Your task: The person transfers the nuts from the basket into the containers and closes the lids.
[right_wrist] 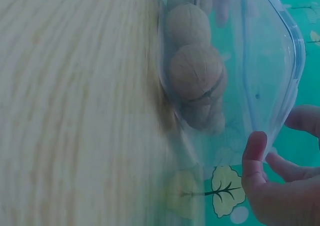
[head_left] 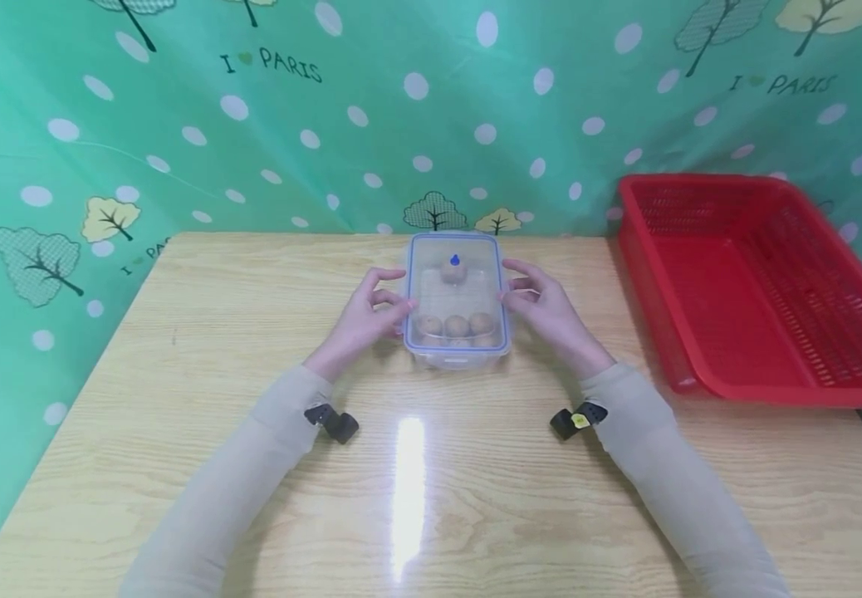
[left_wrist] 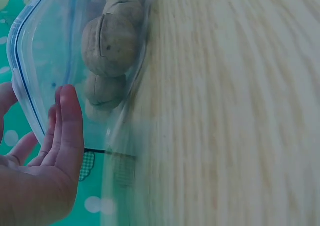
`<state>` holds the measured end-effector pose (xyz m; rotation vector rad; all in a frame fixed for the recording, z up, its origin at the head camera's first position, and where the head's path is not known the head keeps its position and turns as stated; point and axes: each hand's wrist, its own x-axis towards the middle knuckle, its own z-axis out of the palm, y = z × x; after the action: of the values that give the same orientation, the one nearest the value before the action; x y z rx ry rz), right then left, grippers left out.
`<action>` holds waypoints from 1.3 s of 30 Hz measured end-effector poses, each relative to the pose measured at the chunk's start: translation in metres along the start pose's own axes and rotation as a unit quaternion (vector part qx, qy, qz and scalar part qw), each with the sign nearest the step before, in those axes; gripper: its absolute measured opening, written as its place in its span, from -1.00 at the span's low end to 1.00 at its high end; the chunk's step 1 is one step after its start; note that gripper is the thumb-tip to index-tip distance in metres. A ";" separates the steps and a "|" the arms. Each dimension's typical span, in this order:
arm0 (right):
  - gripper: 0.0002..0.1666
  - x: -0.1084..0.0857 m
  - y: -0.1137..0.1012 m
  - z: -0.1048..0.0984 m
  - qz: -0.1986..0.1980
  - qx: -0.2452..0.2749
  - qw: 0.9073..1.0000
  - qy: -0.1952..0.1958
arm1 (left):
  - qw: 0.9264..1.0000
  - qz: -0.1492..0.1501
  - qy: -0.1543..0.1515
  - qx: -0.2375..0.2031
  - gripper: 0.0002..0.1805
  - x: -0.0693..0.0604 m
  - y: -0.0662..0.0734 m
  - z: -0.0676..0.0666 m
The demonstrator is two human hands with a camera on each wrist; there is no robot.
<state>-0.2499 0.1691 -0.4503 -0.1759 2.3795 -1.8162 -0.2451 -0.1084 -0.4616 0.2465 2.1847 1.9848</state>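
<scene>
A clear plastic food container (head_left: pixel 457 291) with a blue-edged lid and a blue plug on top stands on the table between both hands. Through its walls several walnuts (left_wrist: pixel 109 43) show at the bottom, most at the near end. My left hand (head_left: pixel 371 309) holds the container's left side, thumb at the lid rim and fingers along the wall. On the opposite side my right hand (head_left: pixel 546 311) grips likewise, its thumb on the rim. In the right wrist view some fingertips (right_wrist: pixel 257 141) lie against the clear wall.
A large red plastic basket (head_left: pixel 737 320) stands at the right end of the wooden table (head_left: pixel 252 274). Behind and to the left hangs a green dotted cloth (head_left: pixel 371 124). A bright light reflection lies on the tabletop in front of the container.
</scene>
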 end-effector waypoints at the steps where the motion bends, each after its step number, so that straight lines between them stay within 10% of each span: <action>1: -0.28 0.000 0.000 0.000 0.000 0.002 1.000 0.002 | 1.000 -0.003 0.000 -0.003 -0.43 0.000 0.001 0.001; 39: -0.31 -0.002 0.001 -0.004 -0.038 -0.038 0.999 0.007 | 0.999 -0.024 -0.035 -0.012 -0.25 0.003 0.001 0.005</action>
<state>-0.2485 0.1730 -0.4500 -0.2658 2.4856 -1.7637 -0.2471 -0.1026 -0.4610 0.2539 2.1018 1.9452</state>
